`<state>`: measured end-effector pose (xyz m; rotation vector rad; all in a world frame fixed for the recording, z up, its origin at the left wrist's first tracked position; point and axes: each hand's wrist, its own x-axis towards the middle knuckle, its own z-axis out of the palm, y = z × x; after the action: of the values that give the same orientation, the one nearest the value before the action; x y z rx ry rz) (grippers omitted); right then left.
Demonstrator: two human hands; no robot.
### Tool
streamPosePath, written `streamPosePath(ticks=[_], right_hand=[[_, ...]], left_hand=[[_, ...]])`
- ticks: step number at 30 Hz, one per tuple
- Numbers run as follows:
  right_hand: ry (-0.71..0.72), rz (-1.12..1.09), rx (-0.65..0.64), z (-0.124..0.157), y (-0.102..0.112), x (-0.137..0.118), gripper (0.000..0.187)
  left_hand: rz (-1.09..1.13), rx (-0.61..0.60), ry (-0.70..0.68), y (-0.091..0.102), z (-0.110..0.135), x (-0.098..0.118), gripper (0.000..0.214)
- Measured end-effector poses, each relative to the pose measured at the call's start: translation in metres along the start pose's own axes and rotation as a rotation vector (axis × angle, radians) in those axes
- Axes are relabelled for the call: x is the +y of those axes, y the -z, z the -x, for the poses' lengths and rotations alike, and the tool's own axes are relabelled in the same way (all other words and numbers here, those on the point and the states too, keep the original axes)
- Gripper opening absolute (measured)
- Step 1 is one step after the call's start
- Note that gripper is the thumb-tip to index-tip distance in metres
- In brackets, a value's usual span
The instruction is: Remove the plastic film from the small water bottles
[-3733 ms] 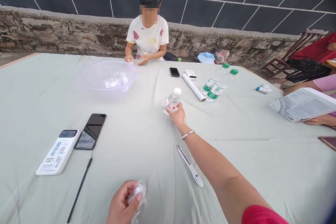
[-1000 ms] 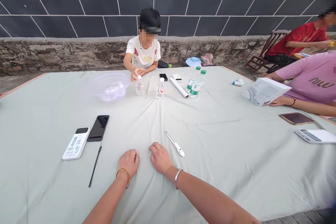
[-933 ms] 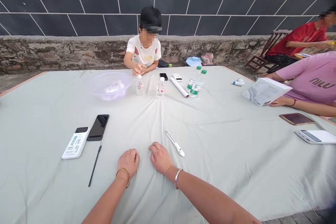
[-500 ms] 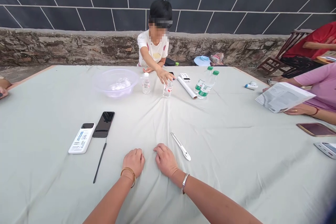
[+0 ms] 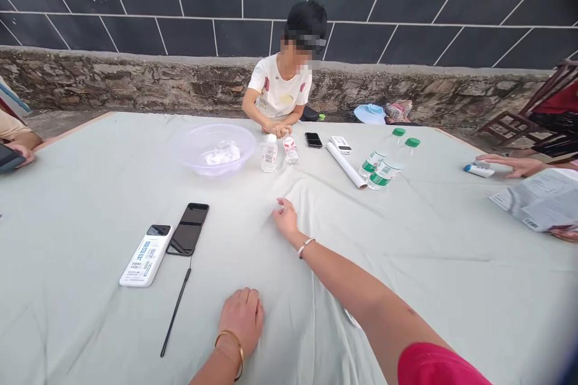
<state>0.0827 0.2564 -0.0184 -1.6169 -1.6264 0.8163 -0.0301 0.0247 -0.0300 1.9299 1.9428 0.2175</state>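
The right hand is stretched forward over the counter, its fingers loosely bent and nothing grasped. The left hand is laid near the front, its fingers curled down; whether anything is enclosed under them cannot be told. Ahead of the right hand, a small white-capped bottle is stood upright, and just beside it a second small bottle is held tilted by the person at the far edge. The way is bordered on the left by a lilac basin with crumpled clear film, on the right by a white roll and two green-capped bottles. Left of the hands, a black phone and a white device are placed. Between the right arm and the paper, a wide stretch of cloth is seen.
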Motion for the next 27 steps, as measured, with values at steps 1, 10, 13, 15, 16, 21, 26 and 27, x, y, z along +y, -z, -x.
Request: streamPosePath(ticks=[1,10,13,15,16,21,26,27], right_hand=[[-0.024,-0.013,0.026,-0.026,-0.008,-0.005,0.049],[-0.065,-0.121,0.24,-0.179,-0.063,-0.021,0.096],[-0.095,-0.084,0.215,-0.199,-0.066,-0.023,0.082],[-0.139,-0.064,0.196,-0.2,-0.065,-0.024,0.071],[-0.148,-0.057,0.198,-0.195,-0.063,-0.024,0.067],[-0.103,-0.035,0.139,-0.118,-0.045,-0.019,0.057],[0.011,-0.07,0.05,0.024,-0.015,0.006,0.057],[0.033,-0.079,0.036,0.055,-0.008,0.011,0.056]], left_hand=[[0.018,-0.008,0.002,-0.001,0.0,0.001,0.024],[0.019,0.112,-0.001,-0.035,0.001,-0.009,0.02],[-0.001,0.221,-0.062,-0.04,0.003,-0.011,0.021],[-0.022,0.314,-0.071,-0.038,0.004,-0.009,0.021],[-0.028,0.337,-0.072,-0.036,0.004,-0.007,0.021],[-0.029,0.241,-0.037,-0.018,0.001,0.001,0.022],[0.039,0.1,-0.029,-0.006,-0.001,-0.004,0.022],[0.054,0.097,-0.019,-0.004,-0.001,-0.005,0.022]])
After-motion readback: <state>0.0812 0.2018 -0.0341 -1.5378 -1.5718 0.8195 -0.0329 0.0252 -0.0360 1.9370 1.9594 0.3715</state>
